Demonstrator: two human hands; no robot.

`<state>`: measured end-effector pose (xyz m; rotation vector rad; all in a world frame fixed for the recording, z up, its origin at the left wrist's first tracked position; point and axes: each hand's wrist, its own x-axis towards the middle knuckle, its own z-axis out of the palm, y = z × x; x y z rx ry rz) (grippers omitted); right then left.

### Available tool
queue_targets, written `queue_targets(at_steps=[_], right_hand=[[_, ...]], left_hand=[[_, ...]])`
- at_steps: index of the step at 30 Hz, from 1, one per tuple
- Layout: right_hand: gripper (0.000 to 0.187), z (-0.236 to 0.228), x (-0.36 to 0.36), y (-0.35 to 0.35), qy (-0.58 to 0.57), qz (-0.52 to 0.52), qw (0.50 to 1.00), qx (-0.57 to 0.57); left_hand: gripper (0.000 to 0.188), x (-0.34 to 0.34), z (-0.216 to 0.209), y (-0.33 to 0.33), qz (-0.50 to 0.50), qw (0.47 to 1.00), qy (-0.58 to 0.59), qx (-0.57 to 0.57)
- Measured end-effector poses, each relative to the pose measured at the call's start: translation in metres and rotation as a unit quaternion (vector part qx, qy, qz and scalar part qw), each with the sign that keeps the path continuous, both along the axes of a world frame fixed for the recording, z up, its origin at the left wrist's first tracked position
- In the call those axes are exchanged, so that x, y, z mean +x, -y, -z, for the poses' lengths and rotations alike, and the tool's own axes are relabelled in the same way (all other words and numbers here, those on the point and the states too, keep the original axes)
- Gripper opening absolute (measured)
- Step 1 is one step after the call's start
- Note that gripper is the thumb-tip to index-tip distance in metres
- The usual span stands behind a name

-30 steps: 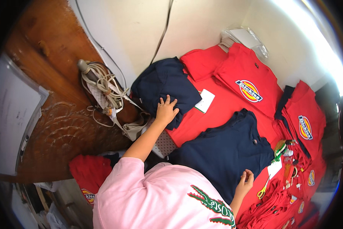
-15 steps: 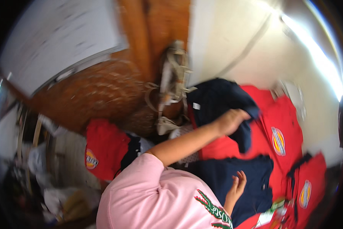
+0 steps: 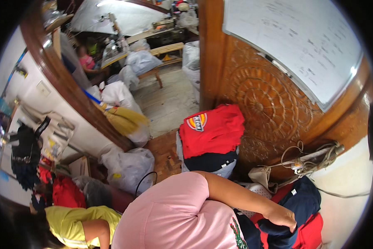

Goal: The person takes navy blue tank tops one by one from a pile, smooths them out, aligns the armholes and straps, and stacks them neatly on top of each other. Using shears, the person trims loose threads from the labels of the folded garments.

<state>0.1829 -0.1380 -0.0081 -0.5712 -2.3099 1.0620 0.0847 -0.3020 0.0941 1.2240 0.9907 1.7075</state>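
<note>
My left hand (image 3: pixel 282 218) reaches out at the lower right, its fingers curled onto a navy blue garment (image 3: pixel 304 199) with a small white tag. Part of that garment hangs below the hand. Red garments (image 3: pixel 313 232) lie beneath it. Another dark navy piece (image 3: pixel 246 228) shows between my pink shirt and the red cloth. My right hand is out of view.
Folded red garments (image 3: pixel 213 128) rest on navy ones by the doorway. A carved wooden door (image 3: pixel 261 103) carries a whiteboard (image 3: pixel 302 41). Cords (image 3: pixel 315 162) hang beside it. Plastic bags (image 3: pixel 128 166) and a broom (image 3: pixel 124 119) stand left. A person in yellow (image 3: pixel 80 222) is close by.
The view has swung left, showing the doorway and the person in yellow. My left hand still grips the navy garment, now lower in the picture. My right hand has left the view.
</note>
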Motion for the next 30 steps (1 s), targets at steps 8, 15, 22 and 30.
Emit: queue_targets(at_steps=[8, 15, 22, 30], right_hand=[[0.035, 0.005, -0.018, 0.004, 0.082, -0.113, 0.989, 0.044], [0.043, -0.041, 0.059, -0.082, 0.100, -0.027, 0.991, 0.084], [0.051, -0.174, 0.228, -0.130, 0.063, 0.165, 0.977, 0.122], [0.024, -0.149, 0.274, -0.052, 0.091, 0.276, 0.953, -0.087]], left_hand=[[0.043, -0.013, -0.009, 0.030, -0.241, 0.952, -0.155, 0.105], [0.028, -0.020, -0.050, 0.029, -0.235, 0.957, -0.170, 0.030], [0.029, -0.056, -0.075, -0.048, -0.333, 0.933, -0.107, -0.086], [0.037, -0.051, 0.001, -0.098, -0.086, 0.989, -0.063, -0.099]])
